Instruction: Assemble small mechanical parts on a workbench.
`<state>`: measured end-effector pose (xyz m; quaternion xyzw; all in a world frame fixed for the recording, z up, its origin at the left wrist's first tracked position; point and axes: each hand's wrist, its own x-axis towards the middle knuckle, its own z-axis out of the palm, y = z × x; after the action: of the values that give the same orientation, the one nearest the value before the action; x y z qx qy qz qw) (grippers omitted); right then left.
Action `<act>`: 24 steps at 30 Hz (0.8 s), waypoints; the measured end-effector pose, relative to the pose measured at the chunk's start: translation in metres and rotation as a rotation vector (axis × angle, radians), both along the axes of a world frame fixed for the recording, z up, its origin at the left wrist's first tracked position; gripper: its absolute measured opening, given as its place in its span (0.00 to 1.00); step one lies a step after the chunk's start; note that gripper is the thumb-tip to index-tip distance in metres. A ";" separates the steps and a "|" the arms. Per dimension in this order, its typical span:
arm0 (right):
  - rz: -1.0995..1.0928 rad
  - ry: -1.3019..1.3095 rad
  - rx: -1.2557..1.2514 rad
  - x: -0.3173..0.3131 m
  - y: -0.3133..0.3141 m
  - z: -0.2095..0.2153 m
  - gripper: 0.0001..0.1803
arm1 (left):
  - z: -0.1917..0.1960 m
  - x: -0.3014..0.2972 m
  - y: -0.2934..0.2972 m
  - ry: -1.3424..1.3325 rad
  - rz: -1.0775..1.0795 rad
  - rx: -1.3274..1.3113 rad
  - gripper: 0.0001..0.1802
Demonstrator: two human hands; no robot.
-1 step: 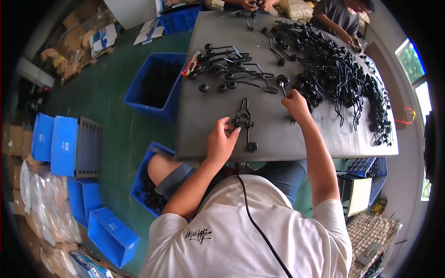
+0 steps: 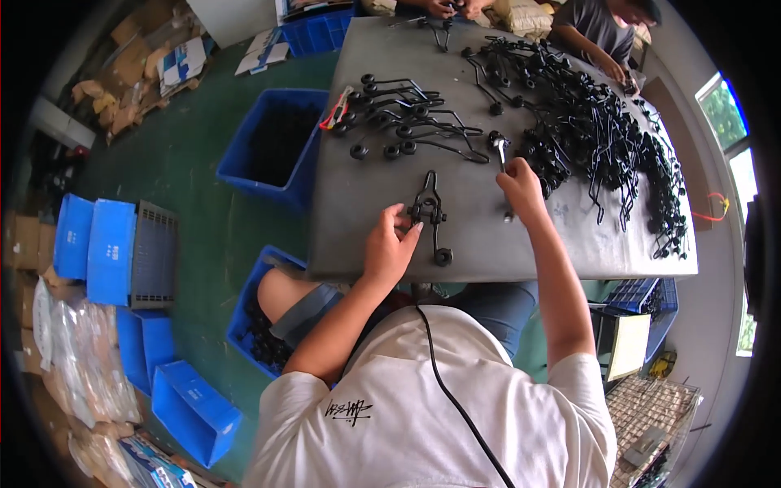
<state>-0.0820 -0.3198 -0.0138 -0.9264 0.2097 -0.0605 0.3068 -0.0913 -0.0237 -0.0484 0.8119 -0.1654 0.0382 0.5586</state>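
Observation:
In front of me on the table lies a black bent-rod part [image 2: 431,189], with a looped end pointing away and a round black knob at its near end. My left hand [image 2: 390,250] is closed on the small clamp fitting at its middle, thumb and fingers pinching its left side. To the right, my right hand [image 2: 521,189] grips a ratchet wrench [image 2: 501,153] by its handle. The shiny wrench head sticks out beyond my fingers, above the tabletop and apart from the rod part; the handle's end shows below the hand.
Several black rods with round knobs [image 2: 407,114] lie at the table's [image 2: 366,220] far left, beside a red-and-white item [image 2: 335,110]. A large heap of similar parts [image 2: 602,134] covers the right side. Blue crates [image 2: 272,146] stand left. Two co-workers [image 2: 590,37] sit across.
My right hand has turned the wrench slightly, so its shiny head and handle end now show more. The left hand keeps its hold on the rod part.

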 end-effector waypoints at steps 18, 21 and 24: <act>0.406 -0.631 0.049 -0.092 0.122 -0.013 0.10 | -0.011 -0.002 0.004 -0.120 0.022 0.072 0.27; 0.433 -0.609 0.013 -0.087 0.122 -0.012 0.13 | -0.006 -0.005 0.005 -0.085 -0.001 0.070 0.28; 0.513 -0.580 -0.106 -0.083 0.122 -0.004 0.14 | -0.011 -0.002 0.007 -0.090 -0.013 0.066 0.27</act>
<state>-0.1654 -0.1979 -0.0178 -0.9078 -0.1275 -0.2520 0.3100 -0.0929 -0.0168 -0.0597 0.8263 -0.1969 0.0657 0.5236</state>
